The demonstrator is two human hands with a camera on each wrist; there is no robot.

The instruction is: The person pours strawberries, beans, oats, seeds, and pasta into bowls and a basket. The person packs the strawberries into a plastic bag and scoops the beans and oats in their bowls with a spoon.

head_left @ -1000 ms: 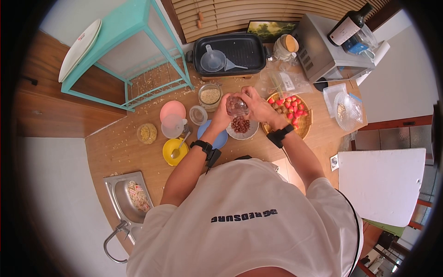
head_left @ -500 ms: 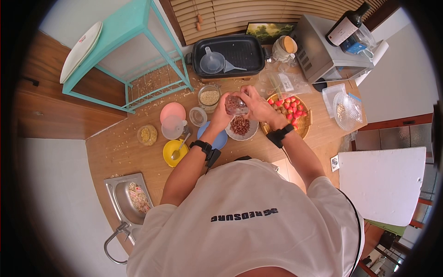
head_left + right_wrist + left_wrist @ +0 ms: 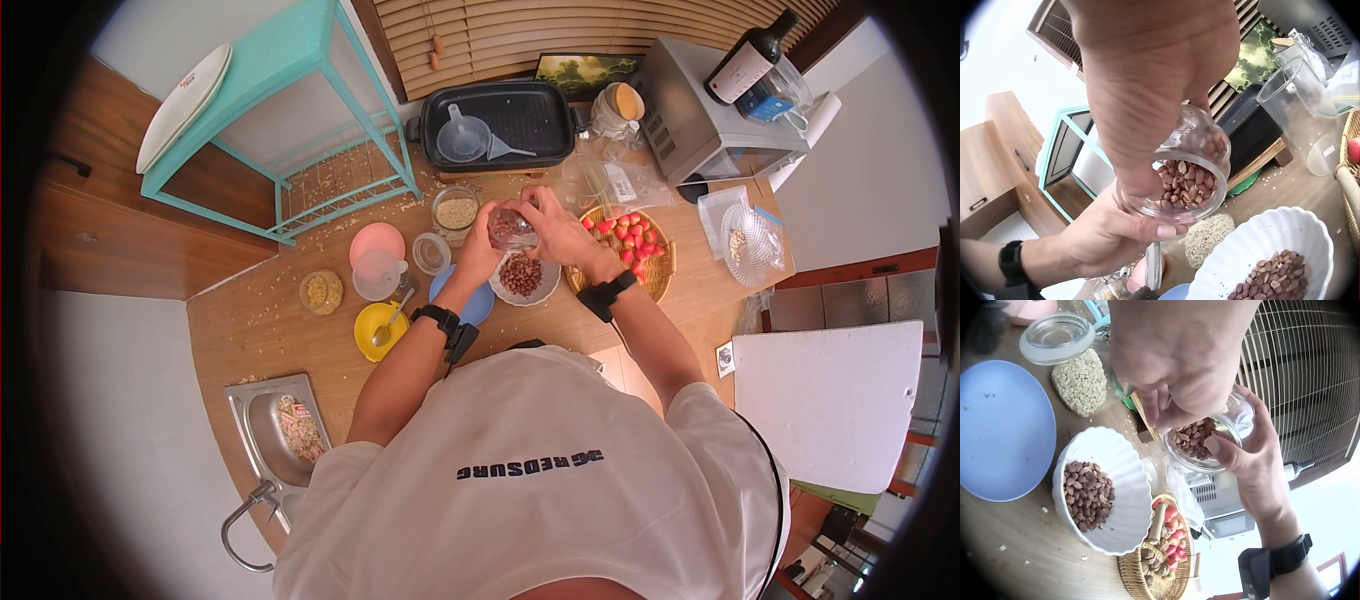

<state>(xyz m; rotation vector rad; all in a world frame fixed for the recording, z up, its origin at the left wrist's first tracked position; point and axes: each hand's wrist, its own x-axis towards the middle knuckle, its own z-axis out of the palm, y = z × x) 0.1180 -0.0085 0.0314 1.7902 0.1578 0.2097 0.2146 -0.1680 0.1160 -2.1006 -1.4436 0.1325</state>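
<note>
Both hands hold a clear glass jar (image 3: 508, 230) tipped on its side, its mouth facing down toward the person. Reddish-brown peanuts (image 3: 1185, 184) lie inside it, close to the rim. My left hand (image 3: 482, 245) grips the jar from the left, its thumb along the rim in the right wrist view. From the other side my right hand (image 3: 562, 235) grips it too; in the left wrist view that thumb lies over the jar's mouth. Below is a white fluted bowl (image 3: 1129, 500) with a pile of peanuts (image 3: 1088, 495) in it.
Right of the bowl stands a wicker basket (image 3: 672, 262) of red fruit and walnuts. On the left are a blue plate (image 3: 1007, 431), an oat jar (image 3: 456, 208), a yellow bowl (image 3: 370, 345) with a spoon, and pink dishware (image 3: 376, 240). A black pan (image 3: 525, 120) stands behind.
Both hands keep the tipped jar in nearly the same place above the bowl. The head view has shifted very slightly.
</note>
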